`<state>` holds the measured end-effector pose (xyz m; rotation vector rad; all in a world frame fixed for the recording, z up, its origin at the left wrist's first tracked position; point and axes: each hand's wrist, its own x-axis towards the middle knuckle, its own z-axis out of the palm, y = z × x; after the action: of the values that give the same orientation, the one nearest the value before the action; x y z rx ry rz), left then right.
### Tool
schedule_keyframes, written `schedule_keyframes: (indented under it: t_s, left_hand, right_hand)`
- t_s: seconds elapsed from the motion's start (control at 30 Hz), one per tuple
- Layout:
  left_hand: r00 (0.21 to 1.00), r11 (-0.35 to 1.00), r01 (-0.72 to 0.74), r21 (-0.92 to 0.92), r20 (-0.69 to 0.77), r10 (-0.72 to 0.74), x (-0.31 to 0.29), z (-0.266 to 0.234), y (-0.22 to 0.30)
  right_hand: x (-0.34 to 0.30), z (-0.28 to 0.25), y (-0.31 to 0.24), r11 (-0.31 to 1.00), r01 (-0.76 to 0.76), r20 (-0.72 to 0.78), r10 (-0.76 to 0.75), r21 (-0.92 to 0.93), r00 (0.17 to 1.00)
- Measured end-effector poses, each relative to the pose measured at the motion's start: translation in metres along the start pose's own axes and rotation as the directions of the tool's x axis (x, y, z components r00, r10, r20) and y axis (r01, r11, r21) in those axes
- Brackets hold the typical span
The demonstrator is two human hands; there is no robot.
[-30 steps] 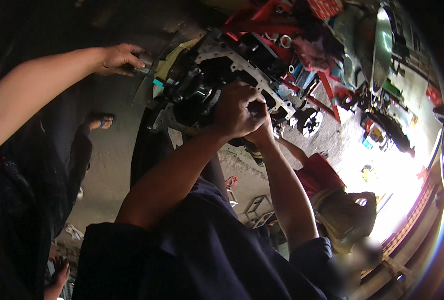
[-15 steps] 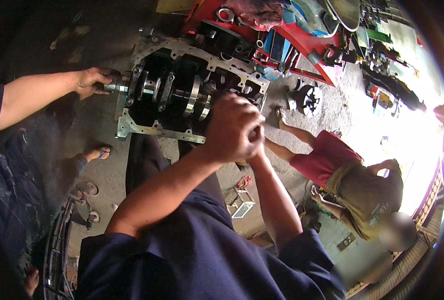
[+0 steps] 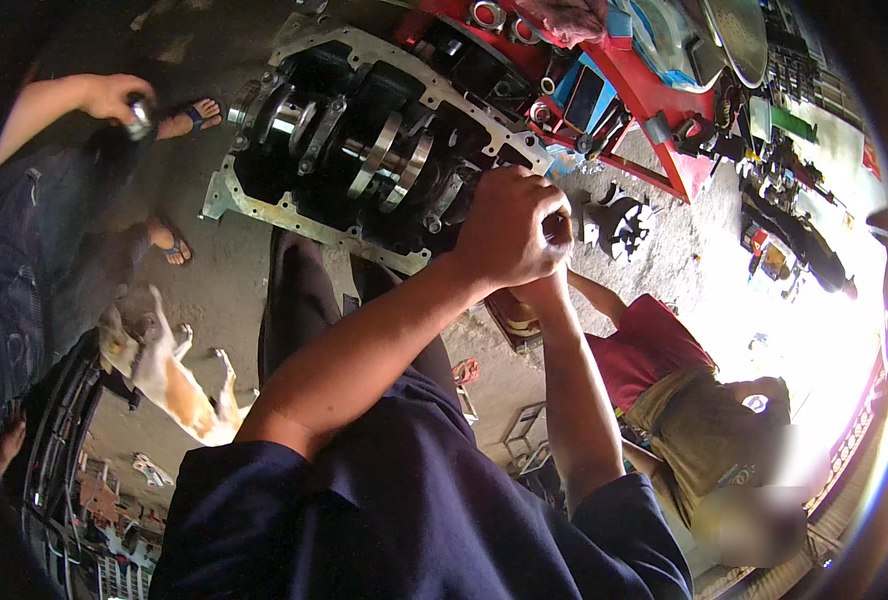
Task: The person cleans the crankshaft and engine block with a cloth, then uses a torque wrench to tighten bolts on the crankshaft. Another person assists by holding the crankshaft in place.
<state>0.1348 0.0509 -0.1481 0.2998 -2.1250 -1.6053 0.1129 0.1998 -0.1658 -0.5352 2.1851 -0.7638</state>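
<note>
An engine block (image 3: 269,213) with its crankshaft (image 3: 384,165) exposed lies in front of me. My left hand (image 3: 512,228) is closed in a fist over the block's right end. Just below it, my right hand (image 3: 542,287) is partly covered by the left, and the two hands touch. Whatever they grip, if anything, is hidden by the fingers. At the left, a co-worker's hand (image 3: 114,97) holds a shiny rounded metal piece (image 3: 141,118), apart from the crankshaft's left end.
Beyond the block stands a red bench (image 3: 654,130) with metal rings and a blue tray. A dark slotted metal part (image 3: 624,225) is on the floor to the right. Another person in red shorts (image 3: 654,350) is nearby at right. A tan and white dog (image 3: 189,390) is at lower left.
My view has shifted, and my joined hands now appear farther right along the block. The co-worker's hand has come away from the crankshaft end. A dog has come into view.
</note>
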Motion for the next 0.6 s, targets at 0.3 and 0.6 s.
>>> schedule_keyframes:
  t_s: [0.3, 0.6]
  left_hand:
    - [0.897, 0.981, 0.181, -0.062, 0.419, -0.139, 0.024, -0.014, -0.010]
    - [0.956, 0.984, 0.155, -0.084, 0.263, -0.128, 0.009, -0.018, -0.014]
  right_hand:
    - [-0.003, 0.020, 0.002, 0.930, -0.003, 0.019, 0.011, -0.366, 1.000]
    - [-0.005, 0.010, 0.002, 0.895, -0.058, 0.072, 0.101, -0.443, 0.992]
